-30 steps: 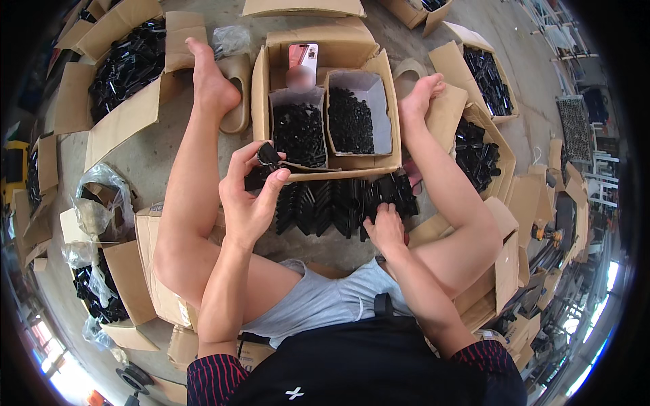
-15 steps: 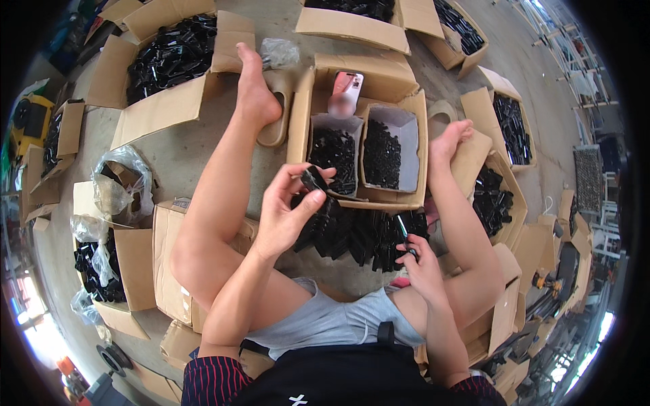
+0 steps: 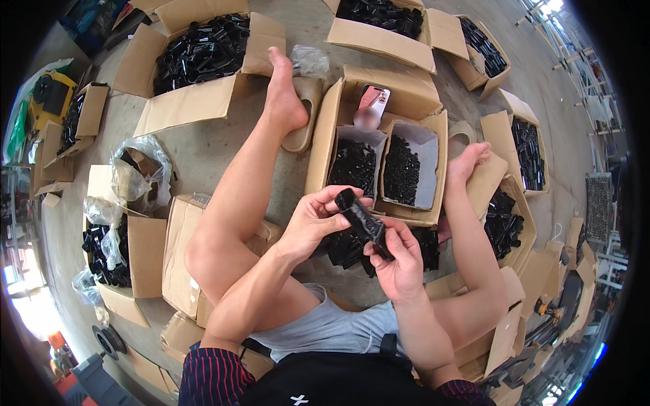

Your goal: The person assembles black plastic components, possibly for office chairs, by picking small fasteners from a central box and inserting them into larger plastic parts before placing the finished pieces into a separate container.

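Note:
My left hand (image 3: 313, 227) grips the upper end of a glossy black tube-like plastic part (image 3: 359, 215), thumb along its side. At its lower end, my right hand (image 3: 401, 265) pinches the same part with closed fingers. The part is tilted, its upper end to the left. No slim tool shows in my right hand now; whether its fingers hide one I cannot tell. Beneath and behind the hands lie more black plastic parts (image 3: 342, 252) on the floor. Just beyond is an open carton (image 3: 326, 128) with two grey trays inside, a left tray (image 3: 378, 141) and a right tray (image 3: 425, 145), both holding small black pieces.
A phone (image 3: 376, 99) leans inside the carton's far side. Open boxes of black parts stand around: a far-left box (image 3: 176, 118), a far box (image 3: 379, 46), a right box (image 3: 501, 132). A clear plastic bag (image 3: 162, 169) lies at left. My bare legs flank the carton.
My right hand has moved up and left to the black part and now grips its lower end; the slim tool it held is no longer visible. The left hand has shifted slightly right and down.

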Motion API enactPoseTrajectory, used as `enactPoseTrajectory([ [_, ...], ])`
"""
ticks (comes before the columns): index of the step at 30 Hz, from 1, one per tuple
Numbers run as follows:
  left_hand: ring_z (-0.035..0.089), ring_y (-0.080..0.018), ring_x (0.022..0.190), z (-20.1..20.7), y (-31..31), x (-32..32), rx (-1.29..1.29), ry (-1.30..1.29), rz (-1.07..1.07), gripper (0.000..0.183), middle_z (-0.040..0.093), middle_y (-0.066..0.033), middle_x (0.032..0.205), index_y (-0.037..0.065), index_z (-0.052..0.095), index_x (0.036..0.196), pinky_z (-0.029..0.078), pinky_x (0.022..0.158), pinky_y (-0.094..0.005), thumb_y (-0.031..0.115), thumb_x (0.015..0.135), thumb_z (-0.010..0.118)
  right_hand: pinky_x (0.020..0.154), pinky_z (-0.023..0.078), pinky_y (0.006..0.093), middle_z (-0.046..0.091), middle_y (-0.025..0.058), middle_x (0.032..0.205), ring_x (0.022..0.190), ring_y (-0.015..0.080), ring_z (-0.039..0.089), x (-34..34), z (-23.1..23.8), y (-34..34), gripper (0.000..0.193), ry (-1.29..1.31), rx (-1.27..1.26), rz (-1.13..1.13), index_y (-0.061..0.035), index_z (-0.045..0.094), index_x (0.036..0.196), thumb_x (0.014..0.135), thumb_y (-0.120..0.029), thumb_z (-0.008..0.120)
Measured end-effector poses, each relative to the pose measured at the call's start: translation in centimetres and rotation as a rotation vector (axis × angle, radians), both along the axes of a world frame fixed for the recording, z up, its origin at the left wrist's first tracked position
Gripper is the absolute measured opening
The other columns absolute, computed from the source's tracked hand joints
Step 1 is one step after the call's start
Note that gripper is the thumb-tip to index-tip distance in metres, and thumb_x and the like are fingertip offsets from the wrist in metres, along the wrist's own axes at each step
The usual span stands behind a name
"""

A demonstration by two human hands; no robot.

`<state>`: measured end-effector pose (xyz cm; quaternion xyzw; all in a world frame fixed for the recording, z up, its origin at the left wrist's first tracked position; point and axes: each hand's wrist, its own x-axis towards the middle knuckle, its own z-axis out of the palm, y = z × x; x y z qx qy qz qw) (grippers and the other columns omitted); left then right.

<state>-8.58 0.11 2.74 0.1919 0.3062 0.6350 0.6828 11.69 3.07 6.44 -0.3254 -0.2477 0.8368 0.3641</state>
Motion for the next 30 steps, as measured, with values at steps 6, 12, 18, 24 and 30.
enactPoseTrajectory([
  [6,0.068,-0.0226,0.116,0.5,-0.2,0.0,0.015,0.009,0.039,0.059,0.070,-0.0167,0.126,0.003,0.061,0.133,0.055,0.103,-0.0374,0.014,0.081,0.086,0.057,0.054,0.0246,0.072,0.0110,0.109,0.080,0.0226,0.073,-0.1,-0.7,0.4,0.027,-0.030,-0.054,-0.011,-0.0038,0.063,0.129,0.106,-0.017,0.056],
  [12,0.068,-0.0148,0.111,1.0,-0.2,0.1,0.022,0.061,0.027,0.048,0.070,-0.0119,0.125,-0.001,0.060,0.133,0.055,0.099,-0.0302,-0.003,0.087,0.076,0.055,0.054,0.0236,0.072,0.0114,0.106,0.077,0.0234,0.074,-0.1,-1.9,0.0,0.026,0.052,-0.195,-0.021,-0.0046,0.063,0.129,0.107,-0.017,0.055],
  [18,0.069,-0.0177,0.111,1.5,-0.6,0.2,-0.037,0.080,0.055,0.054,0.071,-0.0158,0.124,-0.001,0.061,0.132,0.055,0.100,-0.0336,0.005,0.083,0.083,0.055,0.055,0.0239,0.072,0.0120,0.104,0.075,0.0238,0.073,-0.6,-2.4,-0.7,0.026,0.077,-0.124,-0.064,-0.0046,0.062,0.128,0.107,-0.017,0.055],
  [24,0.070,-0.0167,0.109,1.5,-0.8,-0.1,-0.028,0.106,0.056,0.054,0.071,-0.0160,0.124,-0.001,0.061,0.131,0.056,0.098,-0.0324,0.004,0.082,0.083,0.055,0.054,0.0234,0.071,0.0118,0.103,0.074,0.0236,0.072,-1.2,-2.4,-0.7,0.026,0.057,-0.109,-0.072,-0.0036,0.061,0.129,0.108,-0.018,0.054],
  [30,0.070,-0.0168,0.108,1.6,-0.6,-0.1,-0.013,0.140,0.050,0.051,0.071,-0.0161,0.123,-0.002,0.061,0.130,0.056,0.097,-0.0327,0.003,0.083,0.083,0.050,0.053,0.0225,0.070,0.0113,0.098,0.068,0.0219,0.071,-1.3,-2.0,-0.5,0.027,-0.014,-0.103,-0.044,-0.0034,0.060,0.128,0.108,-0.021,0.054],
])
